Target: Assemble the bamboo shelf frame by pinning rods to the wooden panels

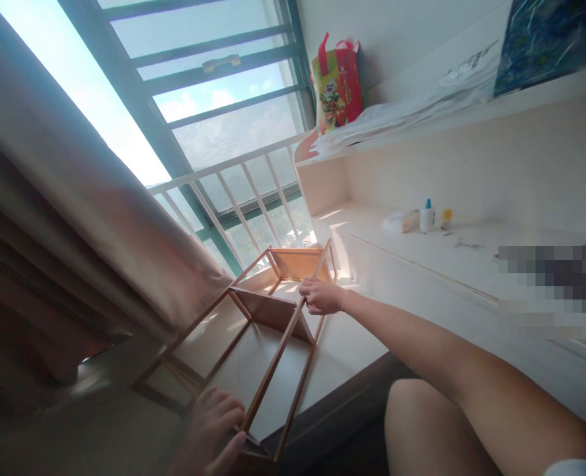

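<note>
A brown wooden rack frame point(277, 354) with thin rails and a couple of cross panels lies tilted on the floor, running from the lower left toward the window. My right hand point(320, 295) is closed around its upper rail, close to the middle panel point(267, 309). At the rack's near end is my left hand point(218, 423), thumb and fingers apart, beside the end of that same rail. It is dim and slightly blurred there, so I cannot tell how firmly it touches the wood. The far end holds a lighter wooden panel point(297, 263).
A long white desk point(396, 244) on the right bears a white bottle with a blue cap point(427, 216), a small yellow-capped jar point(447, 217) and a packet point(402, 221). A red bag point(339, 86) stands on the shelf above. Curtains point(99, 218) hang left of the railed window point(243, 192).
</note>
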The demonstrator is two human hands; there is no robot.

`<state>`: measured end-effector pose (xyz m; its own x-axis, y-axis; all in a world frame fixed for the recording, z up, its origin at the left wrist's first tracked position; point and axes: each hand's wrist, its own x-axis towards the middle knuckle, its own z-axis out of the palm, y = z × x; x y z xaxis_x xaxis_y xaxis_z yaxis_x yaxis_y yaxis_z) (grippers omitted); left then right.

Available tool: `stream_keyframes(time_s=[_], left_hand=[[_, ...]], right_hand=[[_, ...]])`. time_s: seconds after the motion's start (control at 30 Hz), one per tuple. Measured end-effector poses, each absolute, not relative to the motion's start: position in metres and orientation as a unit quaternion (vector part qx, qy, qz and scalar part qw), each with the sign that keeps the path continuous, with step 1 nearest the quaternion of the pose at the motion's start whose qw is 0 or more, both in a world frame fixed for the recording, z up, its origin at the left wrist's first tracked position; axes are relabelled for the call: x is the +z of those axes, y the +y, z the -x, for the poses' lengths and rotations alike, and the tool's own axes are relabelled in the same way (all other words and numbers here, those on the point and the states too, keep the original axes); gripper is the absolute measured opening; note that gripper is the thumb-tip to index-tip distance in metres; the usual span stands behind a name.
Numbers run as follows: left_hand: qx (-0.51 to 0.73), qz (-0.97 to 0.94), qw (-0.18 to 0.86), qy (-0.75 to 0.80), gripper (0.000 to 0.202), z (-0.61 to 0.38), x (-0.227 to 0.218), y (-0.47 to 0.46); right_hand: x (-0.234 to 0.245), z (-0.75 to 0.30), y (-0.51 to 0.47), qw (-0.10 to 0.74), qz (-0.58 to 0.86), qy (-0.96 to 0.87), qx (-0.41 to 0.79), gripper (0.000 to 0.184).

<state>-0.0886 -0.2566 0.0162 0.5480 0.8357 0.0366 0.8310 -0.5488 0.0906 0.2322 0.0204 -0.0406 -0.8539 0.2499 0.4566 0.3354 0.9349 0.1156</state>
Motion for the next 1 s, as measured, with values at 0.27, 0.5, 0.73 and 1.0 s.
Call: stream_keyframes(time_s=[0.27,0.5,0.73,1.0], left_hand=[[0.015,-0.851,0.056,0.521,0.033,0.060,0.019,-0.258],[0.028,-0.844,0.067,0.532,0.035,0.040,0.020,-0.259],[0.015,-0.848,0.047,0.527,0.039,0.029,0.019,-0.257],[0.007,-0.852,0.037,0.522,0.039,0.019,0.021,-0.255]], right_hand=[[-0.039,-0.245,0.006,0.292,0.264,-0.919,-0.016,0.023],[-0.058,-0.249,-0.059,0.463,0.451,-0.754,0.117,0.049],[-0.110,-0.216,-0.145,0.530,0.482,-0.664,0.216,0.056],[-0.142,-0.166,-0.146,0.468,0.562,-0.625,0.272,0.057]])
